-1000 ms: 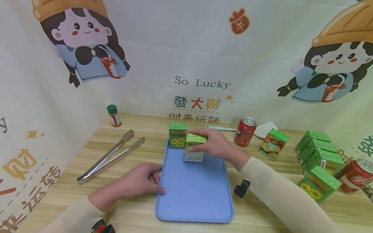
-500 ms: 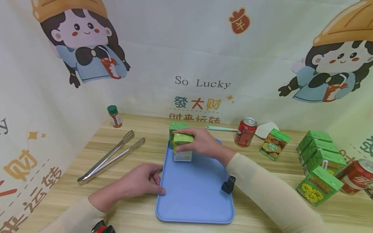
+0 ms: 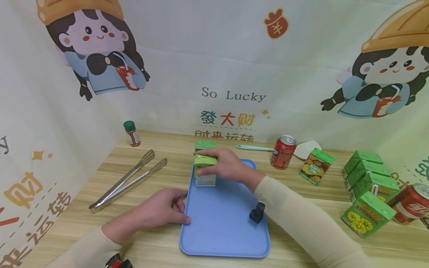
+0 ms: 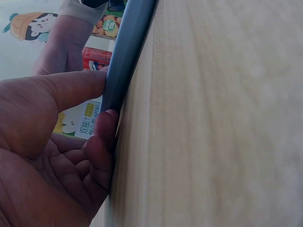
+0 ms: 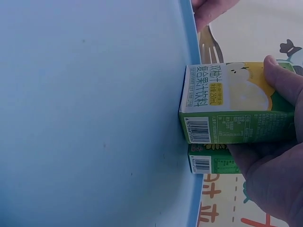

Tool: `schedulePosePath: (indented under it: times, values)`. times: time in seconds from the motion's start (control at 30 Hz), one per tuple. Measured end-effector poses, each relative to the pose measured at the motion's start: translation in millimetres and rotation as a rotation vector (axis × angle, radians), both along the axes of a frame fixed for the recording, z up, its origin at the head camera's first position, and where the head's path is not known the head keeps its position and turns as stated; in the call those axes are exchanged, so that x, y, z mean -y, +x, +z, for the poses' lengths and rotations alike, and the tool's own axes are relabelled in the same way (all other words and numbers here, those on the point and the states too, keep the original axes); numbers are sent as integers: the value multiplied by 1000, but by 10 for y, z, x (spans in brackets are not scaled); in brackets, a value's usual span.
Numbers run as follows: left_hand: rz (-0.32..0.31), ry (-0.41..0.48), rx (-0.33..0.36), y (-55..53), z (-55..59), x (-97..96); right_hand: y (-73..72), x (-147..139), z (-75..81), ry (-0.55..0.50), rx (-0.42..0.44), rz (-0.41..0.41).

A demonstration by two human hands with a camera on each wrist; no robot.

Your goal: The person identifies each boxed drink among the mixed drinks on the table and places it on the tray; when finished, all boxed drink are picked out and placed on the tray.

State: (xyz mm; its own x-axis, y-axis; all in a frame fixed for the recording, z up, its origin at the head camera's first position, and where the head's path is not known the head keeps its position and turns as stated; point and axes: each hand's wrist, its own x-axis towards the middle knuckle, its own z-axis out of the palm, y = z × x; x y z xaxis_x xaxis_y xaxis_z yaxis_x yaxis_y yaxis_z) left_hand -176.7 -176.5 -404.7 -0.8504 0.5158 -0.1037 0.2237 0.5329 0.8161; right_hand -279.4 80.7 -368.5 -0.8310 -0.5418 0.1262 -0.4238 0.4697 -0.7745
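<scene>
My right hand (image 3: pixel 231 166) grips a green, yellow and white juice box (image 3: pixel 205 181) from above. In the head view, this carton stands upright at the far left corner of the blue tray (image 3: pixel 228 216). Directly behind it is another green drink carton (image 3: pixel 205 144), mostly hidden. The right wrist view shows the held juice box (image 5: pixel 227 90) against the tray floor, beside the carton with yellow flowers (image 5: pixel 220 164). With thumb over the rim and curled fingers against its outer side, my left hand (image 3: pixel 164 208) holds the tray's left edge (image 4: pixel 128 52).
Metal tongs (image 3: pixel 125 182) and a green-capped spice jar (image 3: pixel 132 134) lie left. Behind and right are a pale spatula (image 3: pixel 254 147), a red can (image 3: pixel 283 152) and a tilted carton (image 3: pixel 316 166). Several green cartons (image 3: pixel 368 216) and another can (image 3: pixel 410 204) stand far right.
My right hand has moved left with the juice box, bringing it in front of the rear carton and covering most of it. The left hand and tray have stayed nearly still.
</scene>
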Motion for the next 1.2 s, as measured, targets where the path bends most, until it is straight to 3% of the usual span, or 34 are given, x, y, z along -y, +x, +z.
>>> schedulePosePath:
  times: [0.47, 0.73, 1.0, 1.2]
  values:
    - [-14, 3, -8, -9, -1, -21, -8, 41, -33, 3, -15, -22]
    - [7, -38, -7, -26, -12, -8, -23, 55, -26, 20, -17, -8]
    - [7, -38, -5, -19, 2, -11, -19, 21, 38, -3, -16, -3]
    - [9, -40, -11, -18, 8, -18, 29, -88, 96, -79, 21, 11]
